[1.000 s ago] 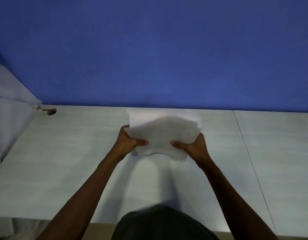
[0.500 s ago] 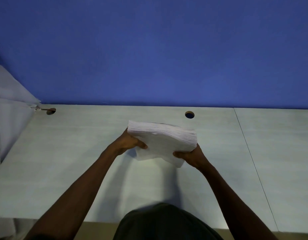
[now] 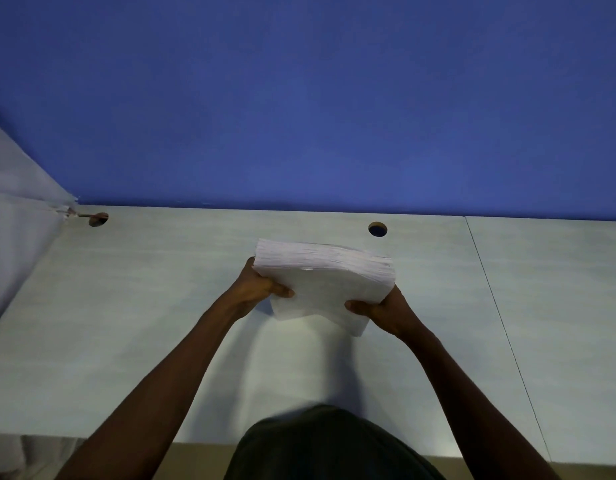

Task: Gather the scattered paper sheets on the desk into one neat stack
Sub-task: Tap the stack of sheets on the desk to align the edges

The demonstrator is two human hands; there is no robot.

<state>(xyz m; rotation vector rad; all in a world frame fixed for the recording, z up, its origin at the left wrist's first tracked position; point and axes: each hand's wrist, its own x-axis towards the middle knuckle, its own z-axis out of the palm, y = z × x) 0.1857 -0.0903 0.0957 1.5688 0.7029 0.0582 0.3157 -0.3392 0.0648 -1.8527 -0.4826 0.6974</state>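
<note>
Head view showed a thick stack of white paper sheets (image 3: pixel 325 275) held up on edge above the pale desk (image 3: pixel 126 323), its upper edge tilted toward the camera so that the many sheet edges showed as fine lines. The left hand (image 3: pixel 256 289) gripped the stack's left side, thumb pressed across the near face; its other fingers were hidden behind the paper. The right hand (image 3: pixel 386 311) gripped the lower right corner in the same way, thumb on the near face, remaining fingers out of sight behind the sheets. Whether the stack's bottom edge touched the desk could not be told; a shadow lay beneath it. The near sheets curved and their lower edge ran uneven.

A round cable hole (image 3: pixel 377 229) sat in the desk just behind the stack, and a second hole (image 3: pixel 98 219) lay near the far left corner with something small and blurred beside it. A seam (image 3: pixel 500 323) split the desk at the right. Pale fabric (image 3: pixel 15 230), cut off by the frame, hung at the left. A blue wall (image 3: pixel 299 98) filled the upper half. A dark garment (image 3: pixel 327 445) was cropped at the bottom edge.
</note>
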